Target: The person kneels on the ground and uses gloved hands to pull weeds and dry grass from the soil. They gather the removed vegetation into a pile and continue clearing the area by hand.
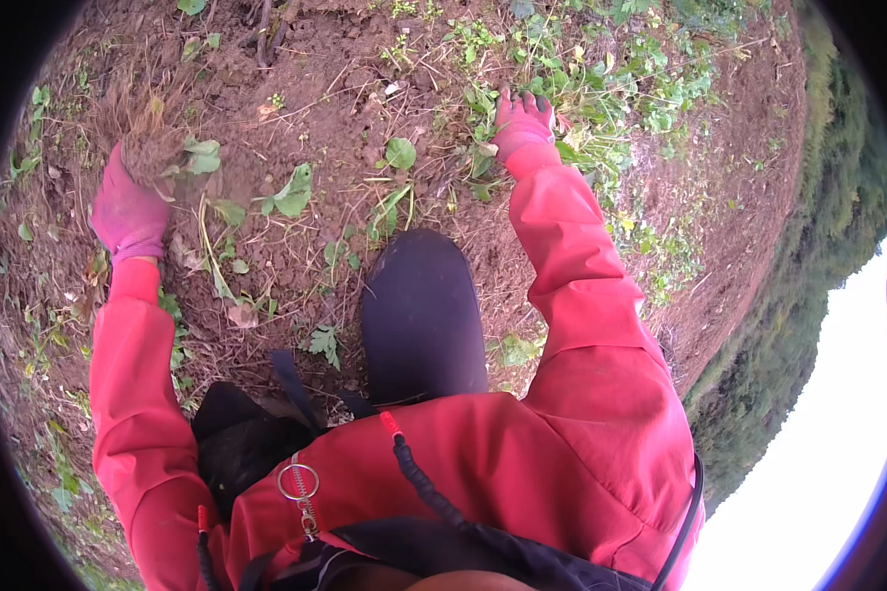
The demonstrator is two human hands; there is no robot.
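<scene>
My left hand point(129, 210), in a pink knit glove, is at the left, low over the soil and slightly blurred. It is closed around a clump of brown fibrous roots and dry stems point(148, 122), whose edges are also blurred. Farther right, my right hand point(523, 125) wears a pink glove with dark fingertips. Its back faces up, and the fingers reach down into low green weeds point(562, 137). Leaves hide what lies beneath that palm, so its grip cannot be made out. Loose green leaves point(292, 192) lie on the soil between the hands.
Reddish-brown soil point(325, 103) with scattered straw and small weeds spreads ahead. A dark, rounded knee or boot part point(423, 318) stands between my arms. Thicker weeds point(658, 81) grow at the upper right. Beyond the soil, a wooded slope point(835, 170) shows at the right.
</scene>
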